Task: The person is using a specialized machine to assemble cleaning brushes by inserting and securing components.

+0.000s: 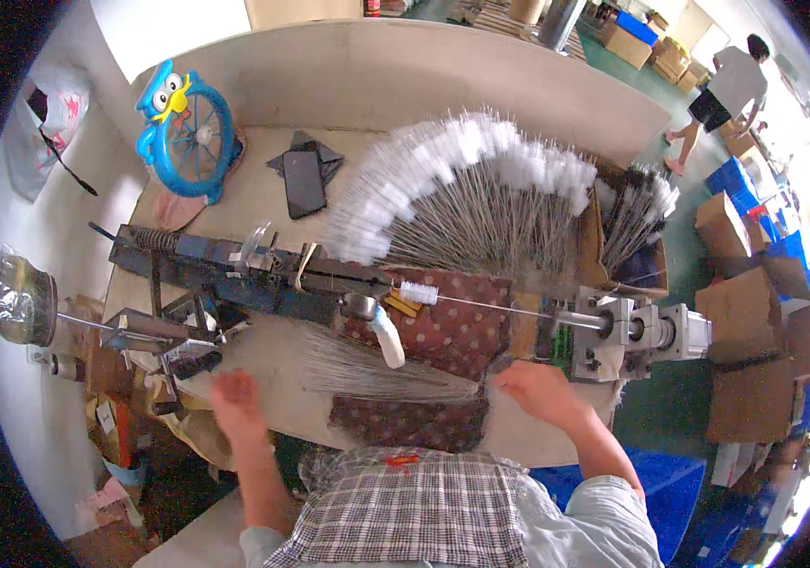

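Note:
A small white bottle brush (419,292) lies level in the machine, its thin wire stem running right to a metal spindle (587,320). Below it, a fan of loose twisted wires (395,372) rests on the table, the ends gathered at the right. My right hand (539,390) is beside those ends, fingertips pressed together; whatever they may hold is too small to make out. On the left, my left hand (237,398) is raised near the table's front edge, below the metal lever frame (163,331). Motion smears its fingers. A white-wrapped handle (388,339) stands between the brush and the wires.
A large heap of white brushes (480,204) spreads behind the machine, with a carton (627,260) of dark brushes at its right. A phone (304,183) and a blue cartoon fan (187,137) stand farther back. Cardboard boxes (750,322) line the right; a person (731,90) walks there.

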### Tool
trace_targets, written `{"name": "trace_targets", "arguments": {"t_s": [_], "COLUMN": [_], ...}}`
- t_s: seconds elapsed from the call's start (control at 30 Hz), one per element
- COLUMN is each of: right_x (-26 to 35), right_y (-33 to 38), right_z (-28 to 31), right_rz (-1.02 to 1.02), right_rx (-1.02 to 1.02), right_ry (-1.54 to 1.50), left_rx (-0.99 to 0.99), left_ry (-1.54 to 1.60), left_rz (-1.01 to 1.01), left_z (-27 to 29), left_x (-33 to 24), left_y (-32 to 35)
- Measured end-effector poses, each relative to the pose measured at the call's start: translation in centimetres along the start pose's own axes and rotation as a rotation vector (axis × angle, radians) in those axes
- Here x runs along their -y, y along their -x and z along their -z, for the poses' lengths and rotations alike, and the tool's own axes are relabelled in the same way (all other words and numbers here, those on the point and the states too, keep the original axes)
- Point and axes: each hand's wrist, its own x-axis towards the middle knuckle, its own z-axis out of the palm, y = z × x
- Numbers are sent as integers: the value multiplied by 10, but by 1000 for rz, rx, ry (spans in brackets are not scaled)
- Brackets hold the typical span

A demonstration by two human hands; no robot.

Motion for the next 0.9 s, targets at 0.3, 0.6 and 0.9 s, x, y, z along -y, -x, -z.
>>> {"name": "trace_targets", "arguments": {"t_s": [0.3,0.6,0.9], "right_x": [-5,-25,-7], "right_y": [1,29,26], "right_z": [-31,6,101], "right_rz": [-35,171,-82], "right_rx": [-212,-384,-838], "right_ry": [-204,69,-177], "left_rx": [545,722,1412], "left_ry": [-438,299,-698], "left_rz": [197,984,108], "left_z": [-167,-196,-213], "left_x": [75,-39,24], "left_y": [141,144,189]}}
